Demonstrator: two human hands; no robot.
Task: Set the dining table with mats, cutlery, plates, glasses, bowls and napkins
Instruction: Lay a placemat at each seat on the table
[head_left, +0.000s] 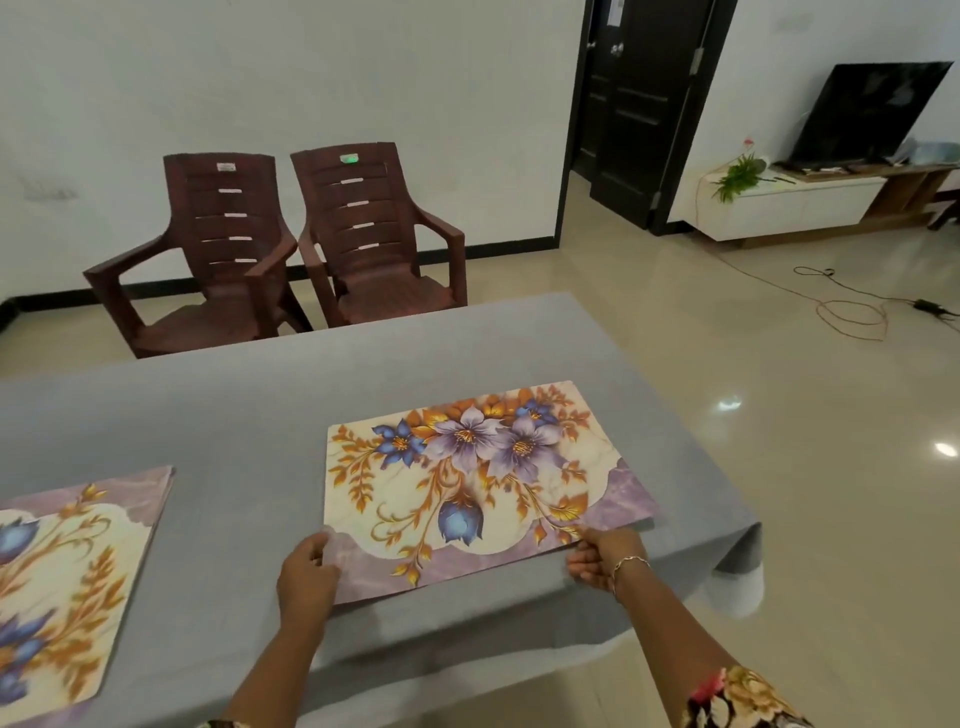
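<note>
A floral place mat (467, 483) with purple and blue flowers lies flat on the grey tablecloth (249, 415), near the table's right end. My left hand (306, 577) grips its near left corner. My right hand (605, 558), with a thin bracelet on the wrist, pinches the near right edge. A second mat (67, 587) of the same pattern lies at the left, cut off by the frame's edge.
Two brown plastic chairs (291, 244) stand beyond the table's far side against the wall. The table's right corner (737, 551) drops to a glossy tiled floor. A cable (852, 317) lies on the floor, with a TV unit and dark door behind.
</note>
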